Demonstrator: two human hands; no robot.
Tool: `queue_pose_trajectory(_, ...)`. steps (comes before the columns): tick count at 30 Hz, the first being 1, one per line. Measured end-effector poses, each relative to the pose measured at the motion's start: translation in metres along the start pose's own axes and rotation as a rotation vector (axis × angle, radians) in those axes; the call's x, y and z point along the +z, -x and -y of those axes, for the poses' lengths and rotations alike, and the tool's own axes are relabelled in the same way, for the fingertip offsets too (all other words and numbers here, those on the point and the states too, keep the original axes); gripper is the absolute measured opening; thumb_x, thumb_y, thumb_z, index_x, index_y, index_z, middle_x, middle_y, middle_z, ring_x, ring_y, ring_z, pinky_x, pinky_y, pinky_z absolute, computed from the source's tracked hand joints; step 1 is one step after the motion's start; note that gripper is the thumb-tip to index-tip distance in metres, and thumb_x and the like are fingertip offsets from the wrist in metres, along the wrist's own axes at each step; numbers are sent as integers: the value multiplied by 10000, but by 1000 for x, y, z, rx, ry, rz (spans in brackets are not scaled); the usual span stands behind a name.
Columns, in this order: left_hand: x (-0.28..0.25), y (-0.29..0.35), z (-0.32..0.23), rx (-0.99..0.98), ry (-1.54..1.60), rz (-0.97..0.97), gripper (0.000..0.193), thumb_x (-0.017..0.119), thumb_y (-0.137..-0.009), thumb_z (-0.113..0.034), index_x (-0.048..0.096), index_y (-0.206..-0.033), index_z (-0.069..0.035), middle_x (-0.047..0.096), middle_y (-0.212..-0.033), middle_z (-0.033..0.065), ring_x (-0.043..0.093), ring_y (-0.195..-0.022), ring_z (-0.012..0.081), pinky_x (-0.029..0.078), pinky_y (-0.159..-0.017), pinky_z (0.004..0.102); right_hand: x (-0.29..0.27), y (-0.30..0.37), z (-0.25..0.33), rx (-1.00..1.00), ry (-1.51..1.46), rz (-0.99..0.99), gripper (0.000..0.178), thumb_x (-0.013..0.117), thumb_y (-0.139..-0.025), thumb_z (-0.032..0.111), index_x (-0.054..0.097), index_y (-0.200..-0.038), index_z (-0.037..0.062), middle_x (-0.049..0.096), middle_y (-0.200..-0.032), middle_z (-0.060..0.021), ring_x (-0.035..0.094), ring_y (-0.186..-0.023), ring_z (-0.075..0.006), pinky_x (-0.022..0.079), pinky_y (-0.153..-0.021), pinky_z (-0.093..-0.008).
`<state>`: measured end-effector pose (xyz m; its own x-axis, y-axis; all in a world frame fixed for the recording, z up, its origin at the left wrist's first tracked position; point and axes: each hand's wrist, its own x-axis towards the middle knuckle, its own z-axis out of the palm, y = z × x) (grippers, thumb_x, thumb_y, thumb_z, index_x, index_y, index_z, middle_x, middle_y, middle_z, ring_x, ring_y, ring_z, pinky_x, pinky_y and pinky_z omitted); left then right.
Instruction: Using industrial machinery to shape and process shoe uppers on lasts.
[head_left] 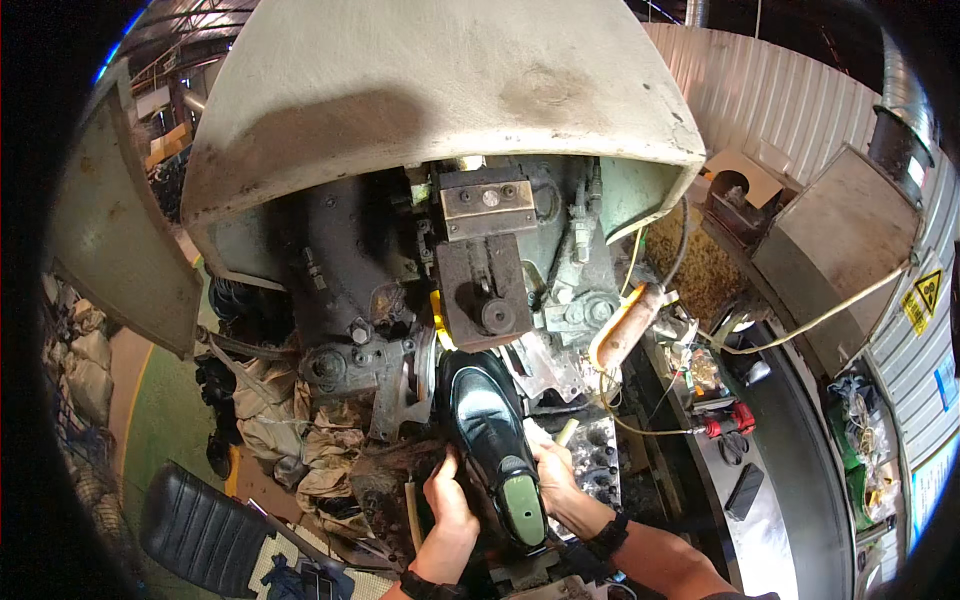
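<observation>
The left hand (450, 500) and the right hand (560, 482) grasp the black shoe (487, 415) at its sides; uneven grip could perhaps tilt it against the machine (485, 275).

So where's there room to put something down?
On the silver counter, just below the black oblong object; the dark strip to its right looks bare too. It's crowded around the shoe, between the left hand, right hand and machine.

The left hand (450, 503) is bare, a black band (428, 587) round its wrist; the right hand (562, 487), also bare, has a black watch-like strap (607, 538).
</observation>
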<state>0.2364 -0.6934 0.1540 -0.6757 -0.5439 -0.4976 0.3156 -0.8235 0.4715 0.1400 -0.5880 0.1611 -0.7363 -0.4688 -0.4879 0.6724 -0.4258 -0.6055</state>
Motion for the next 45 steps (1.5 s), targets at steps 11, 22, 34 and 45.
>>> queue_pose_trajectory(11, -4, -18, 16, 328, -141, -106, 240, 615, -1003, -220, 700, -950, -2, 693, -920, 59, 635, -794, 161, 521, -737, 306, -2, -21, -8, -65, -77, 137, 275, 634, -963, 110, 656, -1207, -14, 720, -1110, -102, 715, -909, -196, 604, -792, -354)
queue_pose_trajectory(22, 0, -11, 10, 154, -93, -20, 349, 621, -1003, -303, 678, -1106, 26, 704, -1011, 81, 667, -847, 188, 542, -758, 335, -1, -11, 1, 93, -59, 150, 281, 616, -1005, 240, 661, -1202, 44, 725, -1084, -77, 713, -920, -197, 611, -802, -388)
queue_pose_trajectory(34, -93, -15, -34, 532, -421, -214, 278, 651, -991, -255, 657, -1053, 16, 693, -921, 96, 648, -770, 180, 538, -730, 301, -81, -14, 33, -177, 427, 236, 523, 623, -967, 12, 258, -1313, -133, 708, -1099, -232, 715, -853, -212, 610, -752, -300)
queue_pose_trajectory(45, -289, -24, -16, 90, -547, -504, 231, 700, -906, -179, 607, -934, 30, 602, -784, 94, 569, -632, 153, 456, -567, 333, -132, 45, 70, -249, 525, -63, 281, 709, -930, 105, 593, -1111, -76, 715, -843, -140, 699, -722, -194, 597, -690, -323)
